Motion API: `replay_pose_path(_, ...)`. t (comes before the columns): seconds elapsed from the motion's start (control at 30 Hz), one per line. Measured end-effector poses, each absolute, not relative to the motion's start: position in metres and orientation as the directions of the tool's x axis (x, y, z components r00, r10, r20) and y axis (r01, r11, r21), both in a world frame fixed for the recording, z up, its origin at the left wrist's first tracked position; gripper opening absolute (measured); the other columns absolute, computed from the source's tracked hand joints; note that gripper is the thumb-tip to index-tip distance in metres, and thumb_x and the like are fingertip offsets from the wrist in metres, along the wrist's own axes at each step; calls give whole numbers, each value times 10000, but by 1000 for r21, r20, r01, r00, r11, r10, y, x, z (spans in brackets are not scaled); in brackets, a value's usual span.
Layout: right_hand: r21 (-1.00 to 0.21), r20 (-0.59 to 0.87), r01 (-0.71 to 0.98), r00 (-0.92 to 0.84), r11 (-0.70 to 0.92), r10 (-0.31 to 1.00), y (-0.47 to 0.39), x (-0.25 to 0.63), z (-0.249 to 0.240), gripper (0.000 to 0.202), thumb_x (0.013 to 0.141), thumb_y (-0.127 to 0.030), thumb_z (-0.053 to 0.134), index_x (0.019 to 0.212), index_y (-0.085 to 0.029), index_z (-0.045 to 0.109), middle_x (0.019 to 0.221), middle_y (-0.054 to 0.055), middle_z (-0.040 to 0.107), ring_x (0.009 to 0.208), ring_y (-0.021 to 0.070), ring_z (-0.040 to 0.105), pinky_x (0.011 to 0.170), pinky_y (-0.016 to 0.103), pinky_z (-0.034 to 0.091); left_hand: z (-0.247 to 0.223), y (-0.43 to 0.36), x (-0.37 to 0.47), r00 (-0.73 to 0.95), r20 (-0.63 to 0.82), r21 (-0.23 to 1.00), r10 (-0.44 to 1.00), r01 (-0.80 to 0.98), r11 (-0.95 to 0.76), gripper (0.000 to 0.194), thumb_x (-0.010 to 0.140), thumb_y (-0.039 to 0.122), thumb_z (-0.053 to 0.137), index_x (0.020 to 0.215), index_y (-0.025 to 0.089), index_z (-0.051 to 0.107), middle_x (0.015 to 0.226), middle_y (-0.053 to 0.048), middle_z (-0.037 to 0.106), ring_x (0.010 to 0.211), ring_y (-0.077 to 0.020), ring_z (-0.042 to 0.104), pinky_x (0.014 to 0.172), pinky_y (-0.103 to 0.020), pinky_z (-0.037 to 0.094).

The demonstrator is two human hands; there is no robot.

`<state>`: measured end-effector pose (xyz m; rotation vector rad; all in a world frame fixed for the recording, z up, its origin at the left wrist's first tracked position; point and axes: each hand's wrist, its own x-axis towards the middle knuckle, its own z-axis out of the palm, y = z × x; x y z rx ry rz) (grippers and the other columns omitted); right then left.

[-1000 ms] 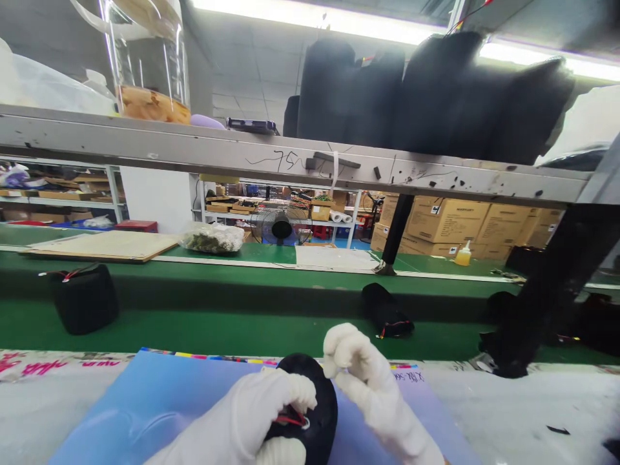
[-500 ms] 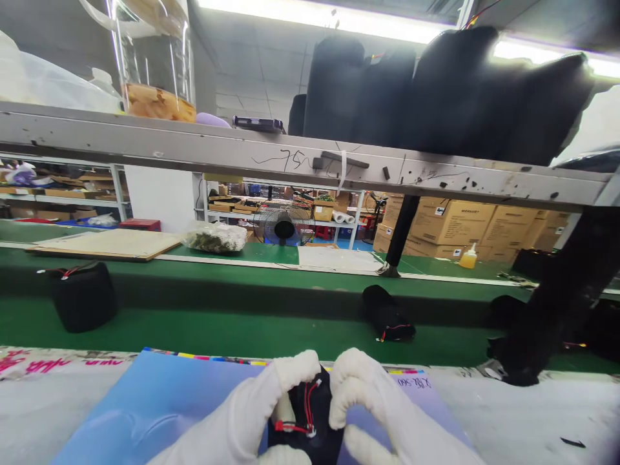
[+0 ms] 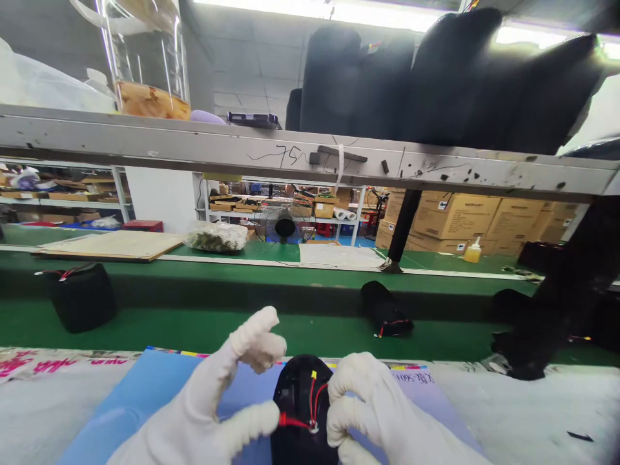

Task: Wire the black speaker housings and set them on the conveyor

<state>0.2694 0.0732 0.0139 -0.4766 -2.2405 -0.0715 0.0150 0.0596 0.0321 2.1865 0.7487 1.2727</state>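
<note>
A black wrapped pack with red wires on its face is at the bottom centre, over a blue sheet. The wires end in a yellow tip and a red connector. My left hand, in a white glove, is beside the pack with thumb and fingers spread wide; its thumb tip is at the red connector. Gloved too, my right hand has curled fingers against the pack's right side, by the wires.
Beyond the bench, a green belt carries a black pack at left and another right of centre. A shelf beam crosses above, holding a jar and large black packs. A dark post stands at right.
My left hand has come off the pack's upper left and opened, moving left. More of the pack's top shows. The wire with the yellow tip now points up. My right hand stays at the right side.
</note>
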Motion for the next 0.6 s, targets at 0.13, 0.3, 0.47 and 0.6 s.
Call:
replay_pose_path(0.13, -31, 772, 425, -565, 905, 292, 86, 266, 2, 255, 904, -210, 514, 664, -244, 593, 638, -24, 628, 599, 139, 606, 535, 278, 410, 40, 50, 12, 449, 564, 661, 693, 256, -705, 288, 951, 352, 559, 1198, 208, 587, 1177, -72, 635, 925, -182, 652, 786, -370, 572)
replay_pose_path(0.3, 41, 650, 507, -668, 861, 363, 76, 267, 8, 328, 940, -240, 566, 619, -247, 637, 502, -53, 548, 470, 109, 544, 424, 231, 372, 30, 45, 28, 489, 523, 644, 698, 310, -699, 304, 939, 352, 578, 1202, 200, 588, 1213, -74, 622, 999, -213, 641, 837, -410, 559)
replay_pose_path(0.47, 136, 648, 508, -695, 851, 311, 64, 255, 6, 231, 958, -306, 537, 761, -262, 648, 571, -62, 589, 537, 95, 553, 535, 217, 406, 18, 44, 39, 482, 510, 625, 712, 360, -692, 273, 943, 341, 574, 1187, 221, 598, 1228, -72, 615, 1014, -205, 636, 853, -396, 550)
replay_pose_path(0.6, 230, 694, 561, -668, 795, 270, 61, 250, 12, 227, 965, -417, 509, 891, -250, 643, 681, -18, 655, 661, 128, 613, 621, 226, 448, 14, 40, 46, 454, 528, 614, 718, 380, -692, 244, 948, 334, 565, 1167, 236, 609, 1240, -76, 617, 1021, -204, 628, 853, -407, 551)
